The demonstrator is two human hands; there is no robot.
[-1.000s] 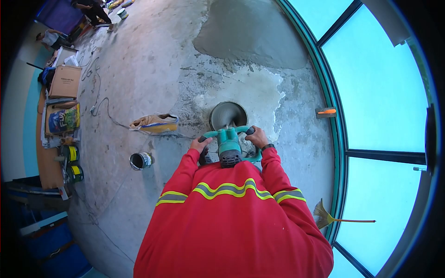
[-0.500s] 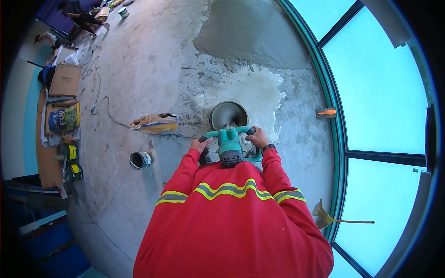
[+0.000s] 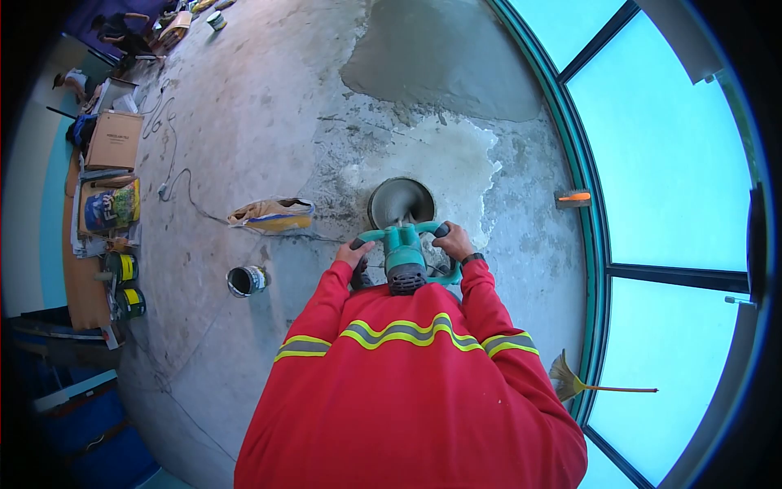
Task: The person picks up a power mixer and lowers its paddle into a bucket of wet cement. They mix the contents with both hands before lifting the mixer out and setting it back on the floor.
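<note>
A green power mixer (image 3: 403, 253) is held upright in front of my red jacket, its shaft reaching into a round bucket (image 3: 401, 203) of grey mix. My left hand (image 3: 352, 254) is wrapped round the mixer's left handle. Round the right handle my right hand (image 3: 454, 242) is closed, with a dark watch on the wrist. The shaft's lower end is hidden in the mix. Left of the bucket lies an open paper bag (image 3: 277, 216), and nearer to me is an empty-looking pail (image 3: 247, 281).
Wet grey screed (image 3: 440, 57) covers the floor ahead. A trowel (image 3: 573, 198) and a broom (image 3: 568, 376) are by the window frame. Cables, a cardboard box (image 3: 115, 141) and tins (image 3: 124, 267) are on the left. Two people (image 3: 122, 33) bend at the far left.
The two people at the far left have shifted their positions. My hands and the mixer are nearly unchanged.
</note>
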